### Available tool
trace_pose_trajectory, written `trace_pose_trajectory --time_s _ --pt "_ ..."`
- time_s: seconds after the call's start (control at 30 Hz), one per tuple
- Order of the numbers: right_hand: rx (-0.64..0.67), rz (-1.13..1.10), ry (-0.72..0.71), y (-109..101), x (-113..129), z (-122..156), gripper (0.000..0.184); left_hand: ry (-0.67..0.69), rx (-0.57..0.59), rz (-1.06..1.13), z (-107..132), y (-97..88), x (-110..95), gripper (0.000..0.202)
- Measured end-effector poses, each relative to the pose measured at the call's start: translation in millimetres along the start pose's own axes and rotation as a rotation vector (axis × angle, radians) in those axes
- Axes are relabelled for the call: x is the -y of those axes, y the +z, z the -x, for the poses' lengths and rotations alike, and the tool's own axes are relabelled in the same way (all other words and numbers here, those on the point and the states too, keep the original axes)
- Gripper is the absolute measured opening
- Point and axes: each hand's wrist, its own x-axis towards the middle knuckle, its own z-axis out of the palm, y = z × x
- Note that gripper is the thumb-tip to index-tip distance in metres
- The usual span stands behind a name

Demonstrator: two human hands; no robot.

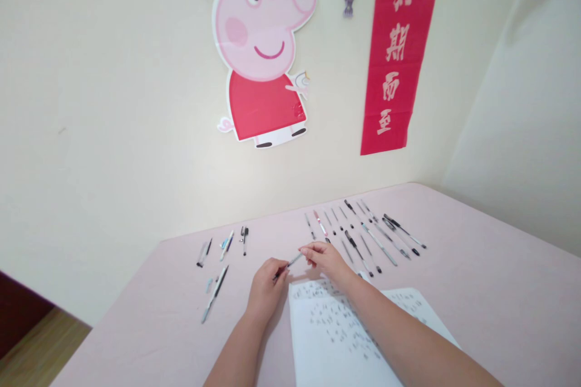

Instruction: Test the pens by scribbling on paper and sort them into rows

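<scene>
Head view, sole view on record. A pale pink counter carries a white sheet of paper covered in small handwritten marks, taken here as the reference. Just beyond the sheet's far left corner, the slim grey-and-black pen is held clear of the counter, slanting up to the right, with one hand at each end. The left hand is closed round the lower, darker end. The right hand pinches the upper end between its fingertips, its forearm lying across the sheet. Beyond and to the right of the sheet lies a long row of assorted dark and clear pens, laid roughly parallel. Well to the left of the sheet lies a smaller scatter of pens and caps, with one long grey pen nearer the sheet than the rest. Whether the held pen is capped or parted cannot be told at this size. Judgement: the work appears to be a pull or twist along the barrel. It is best done with the left grip firm, the right pinch close to the joint, force kept in line with the barrel, and the pen kept above the counter so that loose parts drop near the sheet.
</scene>
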Motion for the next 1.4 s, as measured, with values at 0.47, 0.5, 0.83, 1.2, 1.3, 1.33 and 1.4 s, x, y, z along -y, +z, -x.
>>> trace_pose_trajectory --time_s 0.47,0.5,0.83,1.2,1.3,1.33,1.4 --pt "0.016 -0.027 -0.004 0 -1 -2 0.043 -0.003 -0.02 -0.023 -2 -2.7 -6 0.014" --pt "0.013 -0.029 -0.007 0 0 -1 0.042 0.005 -0.021 -0.038 -2 -2.7 -6 0.014" --pt "-0.007 -0.066 0.008 1 2 0 0.041 0.101 -0.077 -0.146 -1 -2.1 -9 0.02" --pt "-0.026 -0.072 0.023 2 0 -1 0.04 0.071 -0.079 -0.165 0 -0.3 -14 0.019" --pt "-0.032 -0.038 -0.002 2 -4 -2 0.044 -0.012 -0.092 -0.071 1 3.7 -9 0.015" --pt "-0.037 -0.011 -0.028 2 -5 -2 0.046 -0.049 -0.111 -0.032 1 5.0 -7 0.014" --pt "-0.058 0.097 -0.13 2 -7 0 0.046 -0.128 -0.156 0.05 0 7.0 -3 0.016"
